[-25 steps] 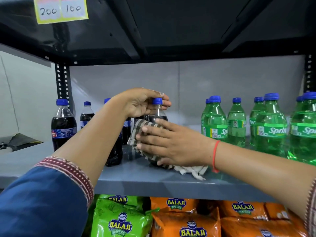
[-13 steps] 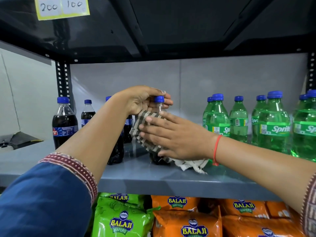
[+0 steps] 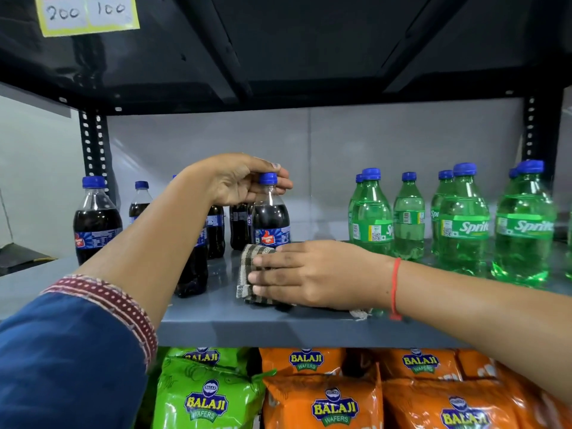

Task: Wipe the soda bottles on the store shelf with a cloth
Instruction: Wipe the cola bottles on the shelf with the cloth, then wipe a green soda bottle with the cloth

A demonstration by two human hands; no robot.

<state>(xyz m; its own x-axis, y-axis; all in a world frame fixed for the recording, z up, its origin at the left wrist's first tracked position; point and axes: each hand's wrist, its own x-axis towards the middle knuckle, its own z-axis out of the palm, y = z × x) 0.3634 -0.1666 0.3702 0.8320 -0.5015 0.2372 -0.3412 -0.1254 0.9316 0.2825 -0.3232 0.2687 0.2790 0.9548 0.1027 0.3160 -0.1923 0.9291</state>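
Back wall: pale grey panel with one vertical seam, evenly lit.
Shelf: grey metal board, front edge facing the camera.
Overhead: dark underside of the upper shelf, cross-braced.
Uprights: black perforated posts at the left and right rear corners.
Price tag: yellow-edged label reading 200 and 100, top left.
Below: green and orange Balaji wafer packets.

Grey shelf, soda bottles, cloth

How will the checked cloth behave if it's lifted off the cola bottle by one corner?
Probably floppy: the checked cloth bends around the base of the cola bottle under the right hand. Likely light, since flat fingers alone hold it in place. Its frayed edge may snag.
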